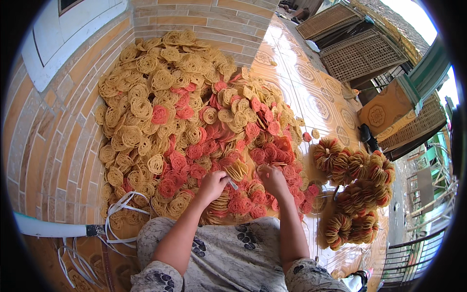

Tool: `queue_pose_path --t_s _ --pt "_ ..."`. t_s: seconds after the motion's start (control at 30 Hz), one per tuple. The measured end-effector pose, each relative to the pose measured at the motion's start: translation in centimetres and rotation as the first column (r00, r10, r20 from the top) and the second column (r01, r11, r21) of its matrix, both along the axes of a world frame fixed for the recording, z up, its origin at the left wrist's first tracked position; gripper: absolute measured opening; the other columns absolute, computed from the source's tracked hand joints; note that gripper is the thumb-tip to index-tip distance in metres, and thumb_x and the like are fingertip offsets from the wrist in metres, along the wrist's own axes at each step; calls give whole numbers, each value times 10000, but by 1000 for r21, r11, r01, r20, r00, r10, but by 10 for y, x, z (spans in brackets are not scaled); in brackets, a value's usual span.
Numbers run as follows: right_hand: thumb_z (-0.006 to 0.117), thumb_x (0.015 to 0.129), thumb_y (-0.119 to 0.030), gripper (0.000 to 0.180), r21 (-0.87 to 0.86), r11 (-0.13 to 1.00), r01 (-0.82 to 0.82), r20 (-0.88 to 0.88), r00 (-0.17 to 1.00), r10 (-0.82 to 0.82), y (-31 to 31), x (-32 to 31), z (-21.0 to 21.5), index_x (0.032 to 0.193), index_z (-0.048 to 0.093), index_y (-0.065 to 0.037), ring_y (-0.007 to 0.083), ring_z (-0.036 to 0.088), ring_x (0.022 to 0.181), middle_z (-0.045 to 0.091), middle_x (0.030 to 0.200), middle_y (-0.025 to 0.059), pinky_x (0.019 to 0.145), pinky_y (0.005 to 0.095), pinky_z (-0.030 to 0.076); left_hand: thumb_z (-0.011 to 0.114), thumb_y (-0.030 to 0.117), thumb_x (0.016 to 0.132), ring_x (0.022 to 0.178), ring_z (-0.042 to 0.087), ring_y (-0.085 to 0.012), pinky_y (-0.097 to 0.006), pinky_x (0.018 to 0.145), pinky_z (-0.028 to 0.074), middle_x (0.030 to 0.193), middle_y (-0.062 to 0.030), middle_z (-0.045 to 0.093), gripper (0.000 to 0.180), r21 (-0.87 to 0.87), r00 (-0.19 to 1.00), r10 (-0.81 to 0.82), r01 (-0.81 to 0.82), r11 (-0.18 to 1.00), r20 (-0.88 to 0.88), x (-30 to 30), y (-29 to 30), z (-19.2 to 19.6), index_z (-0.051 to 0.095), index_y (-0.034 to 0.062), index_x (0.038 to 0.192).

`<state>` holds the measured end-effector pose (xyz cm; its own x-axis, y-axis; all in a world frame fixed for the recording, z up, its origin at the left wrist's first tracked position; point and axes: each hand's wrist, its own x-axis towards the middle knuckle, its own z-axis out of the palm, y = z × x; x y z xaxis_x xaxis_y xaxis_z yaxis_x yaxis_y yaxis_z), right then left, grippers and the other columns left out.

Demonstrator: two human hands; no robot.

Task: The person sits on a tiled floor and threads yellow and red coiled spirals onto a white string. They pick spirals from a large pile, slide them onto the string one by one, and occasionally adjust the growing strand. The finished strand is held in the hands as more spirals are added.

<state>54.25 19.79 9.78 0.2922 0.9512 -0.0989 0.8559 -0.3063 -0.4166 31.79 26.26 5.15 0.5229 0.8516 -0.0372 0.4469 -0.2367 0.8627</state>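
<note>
Clothing: pale grey with dark printed motifs, spread over the person's lap at the near edge [228, 253].
White strapping: loose loops [116, 206] near left, beside the pile.
Pale pole: lies at the near left [53, 227], with a dark band toward its right end.
Left hand: the person's left hand [214, 187] has its fingers closed on a small pale strip [233, 185], at the near side of a small stack of yellow discs [237, 169]; how much of the stack it grips cannot be told.
Right hand: bent in at the fingers, just right of that stack [274, 181], over the pile; whether it grasps anything cannot be told.
Red discs: lacy and round, heaped around both hands [168, 187], mixed with yellow ones.
Rounded bundles: yellow discs with red ones among them, packed face to face, on the right [360, 194], apart from the pile.
Yellow discs: the larger heap, mostly left and far [146, 63], resting against the wall.
Wall: narrow tan and grey bricks, left and far [73, 146].
Floor: glossy patterned tiles, reaching far right [301, 87].
Woven racks: lattice panels leaning at the far right [360, 53].
</note>
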Motion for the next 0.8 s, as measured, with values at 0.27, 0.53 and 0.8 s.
queue_pose_path --t_s 0.27,0.53,0.8 --pt "654 893 -215 229 -17 939 343 -568 770 -291 -8 15 -26 962 671 3 122 624 726 671 794 56 625 289 495 605 259 894 719 636 -302 -418 706 466 749 -128 655 199 16 988 -136 137 990 -70 -5 -1 13 700 87 930" --pt "666 911 -175 180 244 871 428 -769 632 -95 -2 -5 -4 961 657 -2 44 536 686 636 792 -9 602 196 411 591 254 905 713 641 -289 -404 801 447 726 -117 658 201 -37 984 -141 138 990 -108 -1 -2 11 710 105 965" --pt "639 931 -169 198 313 897 313 -777 627 53 -2 -10 6 965 637 25 45 547 719 621 803 -17 652 207 441 601 250 907 674 632 -282 -399 743 460 714 -131 653 202 -59 983 -160 156 986 -85 -2 -2 16 709 102 990"
